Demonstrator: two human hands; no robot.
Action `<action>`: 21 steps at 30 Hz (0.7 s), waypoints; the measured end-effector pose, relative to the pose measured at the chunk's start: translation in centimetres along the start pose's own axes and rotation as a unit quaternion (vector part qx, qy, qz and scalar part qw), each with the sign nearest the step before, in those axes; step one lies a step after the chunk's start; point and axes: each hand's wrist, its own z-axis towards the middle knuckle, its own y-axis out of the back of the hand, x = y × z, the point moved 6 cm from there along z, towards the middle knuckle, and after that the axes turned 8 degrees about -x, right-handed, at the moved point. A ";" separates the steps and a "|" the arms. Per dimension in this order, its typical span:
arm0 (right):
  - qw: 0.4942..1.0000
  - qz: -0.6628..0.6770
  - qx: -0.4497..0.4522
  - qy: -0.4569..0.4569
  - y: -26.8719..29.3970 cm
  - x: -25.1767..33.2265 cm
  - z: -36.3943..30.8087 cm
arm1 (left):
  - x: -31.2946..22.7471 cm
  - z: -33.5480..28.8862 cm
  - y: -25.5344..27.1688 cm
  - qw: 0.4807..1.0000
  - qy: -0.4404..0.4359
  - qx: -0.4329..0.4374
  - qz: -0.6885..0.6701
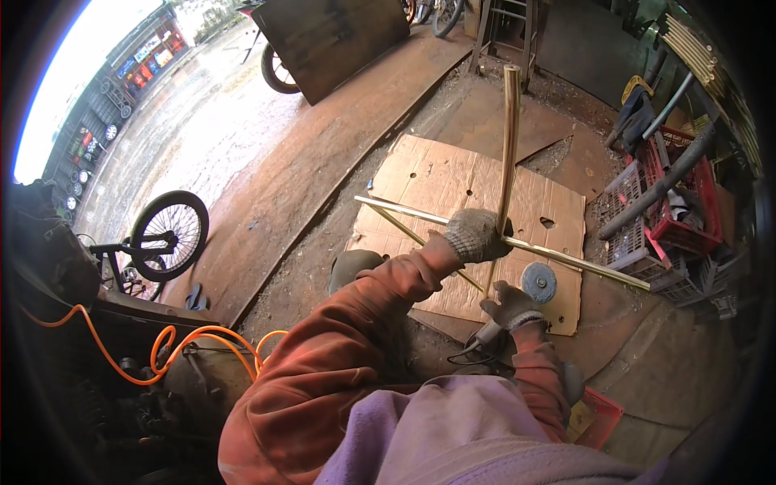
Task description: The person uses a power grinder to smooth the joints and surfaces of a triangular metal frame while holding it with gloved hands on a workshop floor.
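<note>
My left hand (475,235), in a grey knitted glove, is wrapped round a tube frame where its shiny tubes meet. One thick brass-coloured tube (509,137) of the frame rises steeply from there. A long thin tube (582,263) crosses beneath the hand, and a slanting tube (404,229) joins its left end. Close by on the right, my gloved right hand (517,307) is closed on an angle grinder (489,333), whose round grey disc (538,282) shows beyond the fingers. Part of the grinder's body is hidden by that hand. The frame lies over a flat cardboard sheet (428,166).
Plastic crates (687,230) with pipes stand at the right, near a bundle of tubes (691,52). An orange hose (153,373) curls at lower left, below a bicycle wheel (170,234). A metal sheet (331,44) and ladder (505,36) stand at the back.
</note>
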 end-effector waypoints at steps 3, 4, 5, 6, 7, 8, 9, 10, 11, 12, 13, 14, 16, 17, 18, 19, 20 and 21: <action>1.000 0.009 0.022 -0.017 0.3 0.4 0.0 | 0.2 -0.1 0.0 1.000 -0.001 -0.002 -0.003; 1.000 0.009 0.022 -0.017 0.1 0.2 0.0 | 0.2 -0.1 0.0 1.000 -0.002 -0.004 -0.003; 1.000 0.005 0.007 -0.003 -0.1 0.1 0.0 | 0.2 -0.1 0.1 1.000 -0.002 -0.004 -0.004; 1.000 0.001 -0.007 0.012 -0.1 0.0 0.1 | 0.2 0.0 0.1 1.000 -0.004 -0.003 -0.003; 1.000 0.001 -0.007 0.012 -0.1 0.1 0.1 | 0.2 0.0 0.1 1.000 -0.005 -0.003 -0.003; 1.000 0.000 -0.007 0.011 -0.2 0.1 0.1 | 0.2 0.0 0.1 1.000 -0.004 -0.003 -0.003; 1.000 -0.002 -0.007 0.011 -0.2 0.1 0.1 | 0.2 0.0 0.0 1.000 -0.001 0.003 0.005; 1.000 -0.001 -0.007 0.011 -0.3 0.1 0.1 | 0.2 0.0 0.0 1.000 0.003 0.009 0.012; 1.000 0.002 -0.009 0.013 -0.4 0.1 0.2 | 0.3 -0.1 0.0 1.000 0.003 0.009 0.013; 1.000 0.005 -0.010 0.014 -0.4 0.1 0.2 | 0.4 -0.1 -0.1 1.000 0.001 0.008 0.012; 1.000 0.003 -0.011 0.013 -0.2 0.2 0.1 | 0.3 -0.1 -0.1 1.000 -0.003 0.005 0.006; 1.000 -0.001 -0.006 0.006 0.2 0.3 0.0 | 0.3 0.0 -0.1 1.000 -0.003 0.005 0.004; 1.000 -0.004 -0.001 0.000 0.2 0.2 0.0 | 0.2 0.0 0.0 1.000 -0.001 0.005 -0.001; 1.000 -0.004 -0.003 0.001 -0.1 -0.1 0.1 | 0.2 0.0 0.0 1.000 -0.001 0.005 0.000; 1.000 -0.004 -0.004 0.001 -0.2 -0.2 0.1 | 0.1 0.1 -0.1 1.000 -0.004 0.003 -0.002; 1.000 -0.003 -0.003 0.002 -0.3 -0.2 0.1 | 0.1 0.0 -0.1 1.000 -0.006 0.000 -0.004; 1.000 -0.003 0.000 0.001 -0.3 -0.2 0.2 | 0.2 0.0 -0.2 1.000 -0.005 0.000 -0.004; 1.000 -0.004 0.003 0.001 -0.4 -0.2 0.2 | 0.3 0.0 -0.2 1.000 -0.004 0.002 -0.001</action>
